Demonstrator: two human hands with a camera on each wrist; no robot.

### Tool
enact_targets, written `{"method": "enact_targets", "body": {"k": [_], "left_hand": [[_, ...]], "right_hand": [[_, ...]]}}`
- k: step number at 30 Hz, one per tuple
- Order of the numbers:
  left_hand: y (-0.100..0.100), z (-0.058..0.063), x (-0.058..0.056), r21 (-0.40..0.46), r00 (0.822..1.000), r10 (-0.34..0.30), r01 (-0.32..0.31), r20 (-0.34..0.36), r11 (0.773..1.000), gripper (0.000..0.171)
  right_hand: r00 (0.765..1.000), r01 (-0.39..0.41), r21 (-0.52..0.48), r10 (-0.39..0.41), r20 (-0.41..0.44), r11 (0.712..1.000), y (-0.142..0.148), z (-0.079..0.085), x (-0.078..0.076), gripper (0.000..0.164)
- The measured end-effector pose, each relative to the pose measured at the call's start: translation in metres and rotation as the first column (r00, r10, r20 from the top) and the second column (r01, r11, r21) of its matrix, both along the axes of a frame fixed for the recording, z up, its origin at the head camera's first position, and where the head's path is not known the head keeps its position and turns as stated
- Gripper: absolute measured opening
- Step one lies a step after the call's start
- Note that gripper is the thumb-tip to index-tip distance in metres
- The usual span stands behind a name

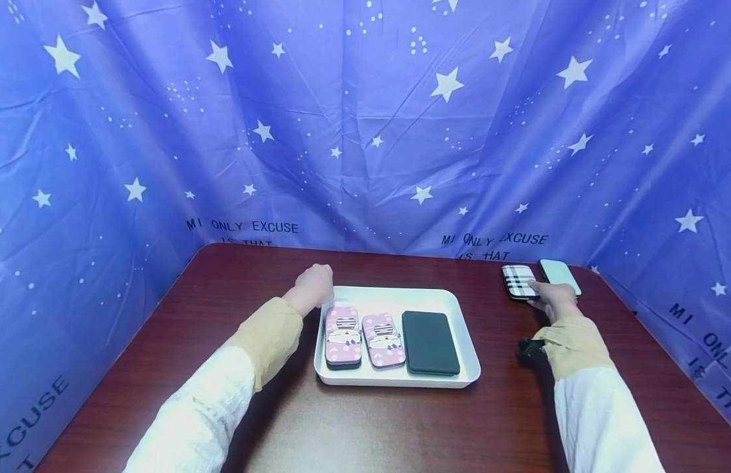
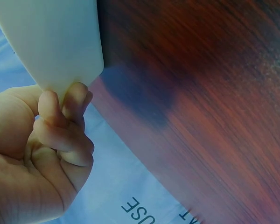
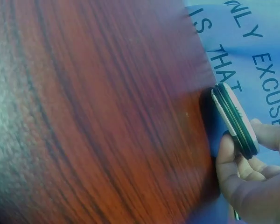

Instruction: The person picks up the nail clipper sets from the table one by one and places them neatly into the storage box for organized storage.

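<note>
My left hand point(image 1: 314, 286) is at the back left corner of a white tray point(image 1: 395, 381). In the left wrist view its thumb and fingers pinch the corner of the tray point(image 2: 60, 42). At the back right, my right hand point(image 1: 556, 299) holds a small flat case with black-and-white plaid point(image 1: 518, 281). The right wrist view shows this case point(image 3: 234, 122) on edge between thumb and fingers, with rounded ends and a dark layered side. Beside it, a pale mint-green flat case point(image 1: 558, 274) lies on the table, partly behind the hand.
Inside the tray lie two pink patterned cases, one on the left point(image 1: 344, 335) and one in the middle point(image 1: 384, 340), and a larger dark green-black flat rectangular item point(image 1: 430, 343) on the right. A blue star-printed curtain point(image 1: 365, 131) hangs round the brown table point(image 1: 365, 427).
</note>
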State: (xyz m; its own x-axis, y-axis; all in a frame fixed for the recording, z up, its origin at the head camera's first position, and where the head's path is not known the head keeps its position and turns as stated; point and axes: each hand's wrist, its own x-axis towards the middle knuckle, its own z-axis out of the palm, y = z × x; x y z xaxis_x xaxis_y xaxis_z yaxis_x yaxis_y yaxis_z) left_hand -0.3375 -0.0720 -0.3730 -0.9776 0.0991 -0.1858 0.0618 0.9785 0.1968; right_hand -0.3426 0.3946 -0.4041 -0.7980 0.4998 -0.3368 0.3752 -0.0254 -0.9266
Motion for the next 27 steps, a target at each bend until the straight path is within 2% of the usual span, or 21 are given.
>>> {"method": "enact_targets", "body": {"k": [7,11,20,23,27], "left_hand": [[0.0,-0.001,0.001,-0.006,1.0,-0.001,0.001,-0.005,1.0,0.031],[0.0,0.0,0.001,-0.006,1.0,0.005,-0.005,0.001,1.0,0.032],[0.001,0.0,-0.002,-0.013,1.0,0.002,-0.002,0.013,1.0,0.033],[0.001,-0.001,-0.003,-0.008,1.0,0.007,-0.007,0.025,1.0,0.034],[0.0,-0.003,-0.003,-0.002,1.0,0.009,-0.008,0.03,1.0,0.034]], "right_hand": [[0.999,-0.032,-0.091,0.029,-0.029,0.995,0.001,0.0,0.0,0.017],[0.997,-0.064,-0.124,0.058,-0.053,0.99,-0.002,0.002,0.001,0.016],[0.997,-0.062,-0.202,0.052,-0.057,0.977,-0.005,0.009,0.002,0.012],[0.994,-0.09,-0.237,0.073,-0.081,0.967,-0.006,0.013,0.004,0.012],[0.987,-0.135,-0.329,0.099,-0.124,0.935,-0.006,0.022,0.007,0.008]]}}
